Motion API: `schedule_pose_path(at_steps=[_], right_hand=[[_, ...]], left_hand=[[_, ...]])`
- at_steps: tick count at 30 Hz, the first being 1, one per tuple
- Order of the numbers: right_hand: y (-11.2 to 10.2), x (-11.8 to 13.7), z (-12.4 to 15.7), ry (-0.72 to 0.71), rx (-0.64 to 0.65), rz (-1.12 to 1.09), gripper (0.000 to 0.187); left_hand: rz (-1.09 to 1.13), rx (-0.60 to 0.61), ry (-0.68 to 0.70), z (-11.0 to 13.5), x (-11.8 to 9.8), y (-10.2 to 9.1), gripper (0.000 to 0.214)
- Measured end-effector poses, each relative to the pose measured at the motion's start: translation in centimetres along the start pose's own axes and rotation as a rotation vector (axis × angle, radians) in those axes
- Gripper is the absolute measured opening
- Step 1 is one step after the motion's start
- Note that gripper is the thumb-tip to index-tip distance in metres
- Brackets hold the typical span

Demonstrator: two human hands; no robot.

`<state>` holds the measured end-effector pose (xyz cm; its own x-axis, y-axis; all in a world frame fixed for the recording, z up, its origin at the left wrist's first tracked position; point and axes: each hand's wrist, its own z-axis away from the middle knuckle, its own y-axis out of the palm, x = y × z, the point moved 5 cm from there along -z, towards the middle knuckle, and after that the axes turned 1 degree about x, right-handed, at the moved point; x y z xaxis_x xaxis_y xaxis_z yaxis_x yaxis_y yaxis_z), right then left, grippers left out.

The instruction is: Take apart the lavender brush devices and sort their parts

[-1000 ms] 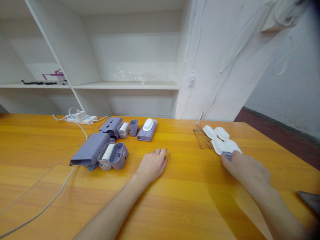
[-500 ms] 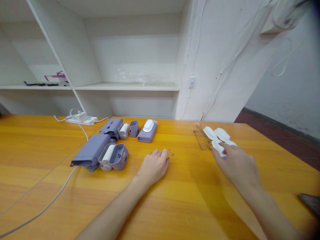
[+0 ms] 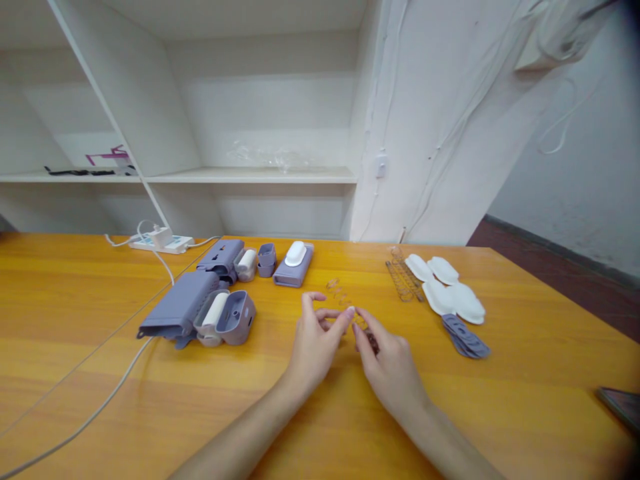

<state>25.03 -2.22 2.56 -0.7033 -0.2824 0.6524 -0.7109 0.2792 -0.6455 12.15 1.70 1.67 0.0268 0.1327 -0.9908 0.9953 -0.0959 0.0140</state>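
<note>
At mid-table a thin metal coil spring shows its loose coils just beyond my fingers. My left hand pinches it between thumb and fingers, index finger raised. Close to that, my right hand is closed on the near part of the spring, where darker coils show under the fingers. The fingers hide much of its length, and I cannot tell whether all these coils are one spring. More coil springs lie together on the table to the right, beside white oval covers and a fanned stack of grey-purple flat plates.
Purple plastic housings and open cups with white cylinders stand at left. Behind them is a white power strip with cables across the table. A purple case with a white cover lies near the back; a dark device sits at right.
My right hand has left the white covers and come to the middle, now holding the spring with my left hand. The stacked plates are now uncovered. My left hand's fingers have lifted from the table.
</note>
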Motion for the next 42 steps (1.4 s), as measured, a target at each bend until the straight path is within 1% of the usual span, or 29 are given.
schedule_pose_path(at_steps=[2,5,7,9,11,15,18,21,24,27,31,35,37,39,42], right_hand=[[-1.7,-1.2,-1.1,0.007,-0.097,0.159,0.042],[-4.9,-3.9,-3.3,0.1,-0.223,0.419,0.037],[-6.8,-5.9,-4.7,0.153,-0.285,0.56,0.033],[-8.1,-7.6,-5.9,0.194,-0.303,0.682,0.031],[-8.6,-9.1,-6.9,0.227,-0.286,0.748,0.032],[-8.1,-10.4,-8.2,0.252,-0.214,0.818,0.034],[-7.3,-10.7,-9.0,0.273,-0.161,0.892,0.035],[-6.9,-10.9,-10.0,0.3,-0.126,0.899,0.034],[-7.0,-10.9,-10.9,0.33,-0.121,0.876,0.035],[-7.4,-10.3,-11.3,0.325,-0.175,0.9,0.037],[-7.3,-8.5,-10.6,0.227,-0.295,0.9,0.035],[-6.1,-6.9,-8.5,0.106,-0.33,0.855,0.031],[-5.2,-6.0,-7.2,0.03,-0.318,0.816,0.03],[-4.1,-5.2,-6.0,-0.05,-0.276,0.771,0.028],[-2.2,-4.2,-4.6,-0.177,-0.154,0.688,0.027]], left_hand=[[-0.212,0.024,0.06,0.0,0.1,-0.3,0.04],[-0.52,0.064,0.172,-0.1,0.3,-0.7,0.031],[-0.672,0.092,0.218,0.0,0.4,-0.7,0.027],[-0.801,0.124,0.262,0.1,0.3,-0.4,0.026],[-0.913,0.167,0.314,0.4,0.1,0.1,0.027],[-1.029,0.236,0.373,1.0,-0.2,0.6,0.029],[-1.057,0.248,0.374,1.1,-0.2,0.6,0.029],[-1.068,0.254,0.376,1.0,-0.3,0.6,0.03],[-1.073,0.265,0.379,1.0,-0.3,0.7,0.031],[-1.081,0.266,0.379,1.0,-0.2,0.8,0.032],[-1.082,0.258,0.393,1.1,-0.2,0.8,0.031],[-1.077,0.187,0.407,0.8,-0.2,0.6,0.026],[-1.064,0.133,0.426,0.4,-0.2,0.2,0.024],[-1.073,0.073,0.451,-0.3,-0.3,-0.5,0.025],[-1.152,-0.054,0.471,-1.5,-0.3,-1.8,0.033]])
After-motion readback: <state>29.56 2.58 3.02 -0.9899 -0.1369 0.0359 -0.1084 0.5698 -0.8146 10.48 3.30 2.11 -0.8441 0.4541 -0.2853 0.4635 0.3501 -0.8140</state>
